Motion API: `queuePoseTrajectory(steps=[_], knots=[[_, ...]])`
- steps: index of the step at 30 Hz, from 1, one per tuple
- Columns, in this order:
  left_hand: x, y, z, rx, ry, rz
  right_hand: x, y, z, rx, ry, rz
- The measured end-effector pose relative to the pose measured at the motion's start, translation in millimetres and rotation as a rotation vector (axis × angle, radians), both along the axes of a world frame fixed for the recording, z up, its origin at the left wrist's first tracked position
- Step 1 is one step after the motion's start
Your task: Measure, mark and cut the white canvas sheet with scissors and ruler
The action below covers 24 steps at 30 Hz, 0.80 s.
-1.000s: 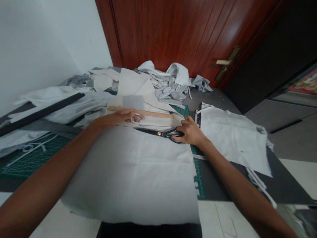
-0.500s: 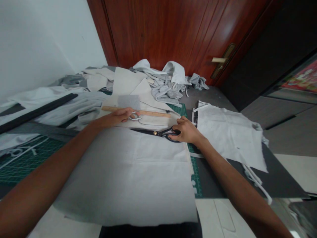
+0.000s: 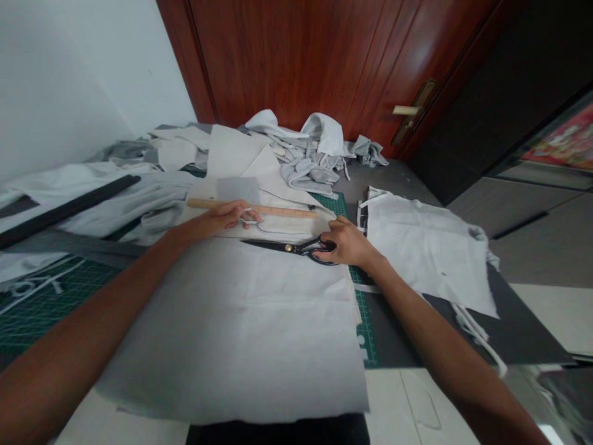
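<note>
A large white cloth (image 3: 241, 321) lies spread in front of me over a green cutting mat (image 3: 50, 303). My right hand (image 3: 345, 242) grips the handles of black scissors (image 3: 290, 247), whose blades lie along the cloth's far edge and point left. My left hand (image 3: 227, 216) rests on the cloth's far edge with fingers curled on a thin white strip (image 3: 250, 217), just below a wooden ruler (image 3: 252, 208). A small grey fabric square (image 3: 238, 188) lies behind the ruler.
A second white cloth piece (image 3: 426, 247) lies to the right on a dark sheet. A heap of white and grey scraps (image 3: 306, 154) sits before a brown wooden door (image 3: 324, 62). A long black bar (image 3: 65, 210) lies at left. White wall at left.
The view has drifted slightly left. Both hands stay where they were, and the scissors have shifted a little to the left along the cloth's far edge.
</note>
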<state>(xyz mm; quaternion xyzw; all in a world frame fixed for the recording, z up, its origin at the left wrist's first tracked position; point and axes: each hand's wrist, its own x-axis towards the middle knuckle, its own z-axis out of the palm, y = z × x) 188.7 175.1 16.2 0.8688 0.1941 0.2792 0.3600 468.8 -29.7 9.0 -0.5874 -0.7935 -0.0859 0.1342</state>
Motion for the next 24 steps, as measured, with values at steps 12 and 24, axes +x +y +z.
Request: queuePoseTrajectory(steps=[12,24], knots=[[0,27,-8.2,-0.099,0.065,-0.218,-3,-1,-0.5,0.015,0.051,-0.012],[0,29,-10.5,-0.083,0.003,-0.002,4,0,-7.5,0.072,0.147,-0.018]])
